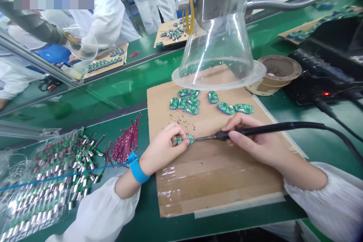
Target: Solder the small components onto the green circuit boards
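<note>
Clear plastic bagging point(42, 185) lies at the far left on a green bench mat point(133, 215), crammed with small green-and-silver parts on wires. Just right of it sits a loose sheaf of thin red wires point(126, 140), and a blue wrist strap point(137, 171) circles the person's left wrist, its lead running off across the bagging.

The left hand point(161, 149) is closed in a pinch, its fingertips point(181, 130) gripping a small green circuit board point(185, 140) by its edges. The board is held above a sheet of brown cardboard point(215, 174) patched with packing tape. It looks light, stiff and brittle at the edges, and its tiny surface parts and fine joints seem easily knocked, so the rim is the likely place to hold it. A thin wire or lead seems to trail from its left end, though the fingers hide part of it. Its face is glossy green with small dark and silvery components.

The right hand point(252, 140) is wrapped around the black grip of a soldering iron point(255, 130), pen-style, apart from the left hand, with the metal tip just beside the board; whether they touch is hard to tell. Above the cardboard, similar boards point(188, 101) lie in a loose cluster under a clear plastic fume hood point(218, 45). Further right are a round tip-cleaning pot point(276, 70) and a black soldering station point(320, 72) showing a red light.
</note>
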`<state>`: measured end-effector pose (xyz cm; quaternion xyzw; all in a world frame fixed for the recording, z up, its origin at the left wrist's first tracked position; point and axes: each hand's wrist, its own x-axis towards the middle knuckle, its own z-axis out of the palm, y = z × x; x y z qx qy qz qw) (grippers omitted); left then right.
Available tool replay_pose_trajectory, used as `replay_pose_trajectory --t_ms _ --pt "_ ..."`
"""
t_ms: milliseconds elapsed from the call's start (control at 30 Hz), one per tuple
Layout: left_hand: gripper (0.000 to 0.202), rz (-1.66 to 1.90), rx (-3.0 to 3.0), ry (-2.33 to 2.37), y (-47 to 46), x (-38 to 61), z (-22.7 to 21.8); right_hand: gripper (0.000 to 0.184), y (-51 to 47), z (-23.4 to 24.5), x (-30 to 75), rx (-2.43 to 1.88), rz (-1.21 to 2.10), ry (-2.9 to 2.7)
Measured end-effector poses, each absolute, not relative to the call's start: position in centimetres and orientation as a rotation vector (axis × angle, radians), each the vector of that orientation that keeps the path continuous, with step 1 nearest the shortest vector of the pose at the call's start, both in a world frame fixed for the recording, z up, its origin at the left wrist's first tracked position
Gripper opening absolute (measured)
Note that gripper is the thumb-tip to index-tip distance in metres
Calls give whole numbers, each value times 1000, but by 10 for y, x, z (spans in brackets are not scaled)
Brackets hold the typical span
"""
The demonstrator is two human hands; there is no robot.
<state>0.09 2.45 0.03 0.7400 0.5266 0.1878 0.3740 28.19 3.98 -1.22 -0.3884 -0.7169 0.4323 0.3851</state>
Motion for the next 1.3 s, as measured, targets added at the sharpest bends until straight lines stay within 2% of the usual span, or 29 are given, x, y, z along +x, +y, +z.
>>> replay_pose_trajectory --t_ms 1300 --pt "14 547 1837 1367 23 6 0 9 41 -18 284 -964 1057 -1852"
